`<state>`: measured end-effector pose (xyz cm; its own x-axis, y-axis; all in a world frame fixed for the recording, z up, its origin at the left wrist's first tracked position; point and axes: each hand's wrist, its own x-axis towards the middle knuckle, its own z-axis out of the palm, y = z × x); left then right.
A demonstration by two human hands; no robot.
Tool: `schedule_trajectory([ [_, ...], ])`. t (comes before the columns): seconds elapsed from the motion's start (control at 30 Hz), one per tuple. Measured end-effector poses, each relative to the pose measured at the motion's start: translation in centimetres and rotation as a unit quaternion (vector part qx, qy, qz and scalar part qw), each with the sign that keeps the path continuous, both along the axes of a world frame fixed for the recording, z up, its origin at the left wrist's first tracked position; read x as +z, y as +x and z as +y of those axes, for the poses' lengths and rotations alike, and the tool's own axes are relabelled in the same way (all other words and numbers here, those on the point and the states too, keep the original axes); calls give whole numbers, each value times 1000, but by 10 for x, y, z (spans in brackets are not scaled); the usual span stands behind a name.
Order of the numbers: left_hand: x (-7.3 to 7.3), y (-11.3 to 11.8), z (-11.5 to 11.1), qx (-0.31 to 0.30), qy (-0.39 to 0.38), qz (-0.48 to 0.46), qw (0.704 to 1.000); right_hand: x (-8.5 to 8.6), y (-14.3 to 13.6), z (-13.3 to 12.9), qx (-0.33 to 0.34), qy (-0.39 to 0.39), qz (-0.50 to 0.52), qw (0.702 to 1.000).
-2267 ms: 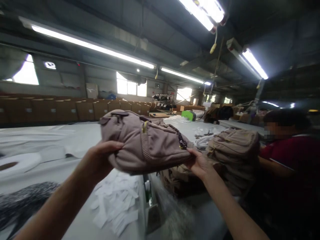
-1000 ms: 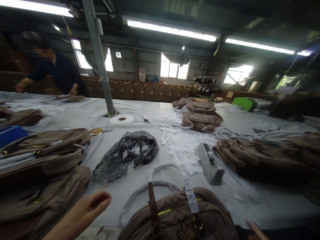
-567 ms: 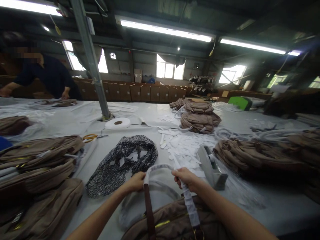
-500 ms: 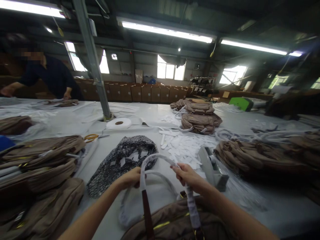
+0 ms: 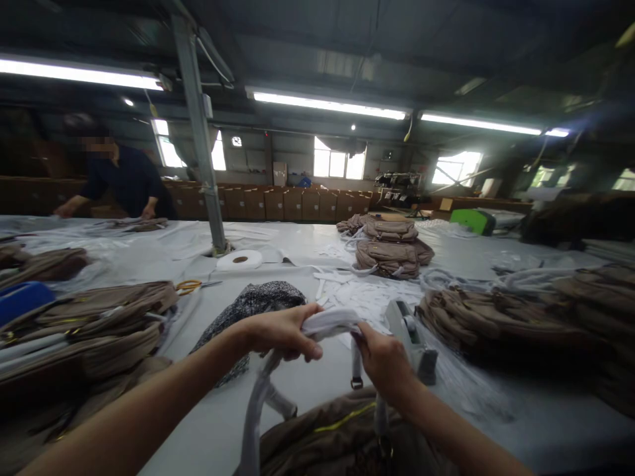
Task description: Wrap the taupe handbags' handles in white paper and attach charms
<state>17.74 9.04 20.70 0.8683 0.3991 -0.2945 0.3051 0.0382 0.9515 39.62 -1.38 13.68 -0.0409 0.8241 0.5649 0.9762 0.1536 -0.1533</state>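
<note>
A brown fabric bag point(image 5: 307, 439) with a yellow zip lies right in front of me, its lower part cut off by the frame. Its white-wrapped handle point(image 5: 331, 321) arches up above it. My left hand point(image 5: 288, 330) grips the left side of the arch, thumb below and fingers over the top. On the right side, my right hand point(image 5: 385, 360) has its fingers closed on the same handle. Several wrapped strap parts hang below the hands, so I cannot tell whether one or both handles are held. A grey tape dispenser point(image 5: 411, 340) stands just beyond my right hand.
A speckled black-and-white cloth point(image 5: 238, 307) lies behind my left hand, beside white paper strips point(image 5: 352, 291). Brown bags are stacked left point(image 5: 114, 317) and right point(image 5: 486, 317). Scissors point(image 5: 191, 285), a white roll point(image 5: 239, 260) and a post point(image 5: 206, 165) stand farther off. A person point(image 5: 124, 175) works back left.
My left hand has moved right and up onto the handle's arch, closer to my right hand. The brown strap section seen before is now covered or out of sight. The view has tilted up.
</note>
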Motion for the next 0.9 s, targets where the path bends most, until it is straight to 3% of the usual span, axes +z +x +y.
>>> schedule_trajectory([
  [0.13,4,-13,-7,-25,38,55,997,-13,31,-14,33,69,-22,997],
  [0.23,1,-22,-8,-28,36,64,997,-22,51,-22,22,64,-10,998],
  [0.3,-2,-23,-11,-23,18,54,998,-18,57,-26,-3,45,28,999],
  [0.4,0,-12,-21,-15,-2,21,1000,9,51,-31,45,29,60,997],
  [0.53,15,15,-35,-51,30,-2,998,61,27,-29,209,-37,120,970],
  [0.63,8,19,-41,-19,32,-4,999,80,27,-18,249,-91,190,945],
  [0.73,-23,5,-40,19,8,30,999,68,43,-8,209,-77,193,956],
  [0.8,-39,-4,-34,-3,-33,51,998,52,49,-3,204,-86,178,959],
  [0.9,-35,0,-21,30,-15,10,999,38,43,7,206,-98,172,958],
])
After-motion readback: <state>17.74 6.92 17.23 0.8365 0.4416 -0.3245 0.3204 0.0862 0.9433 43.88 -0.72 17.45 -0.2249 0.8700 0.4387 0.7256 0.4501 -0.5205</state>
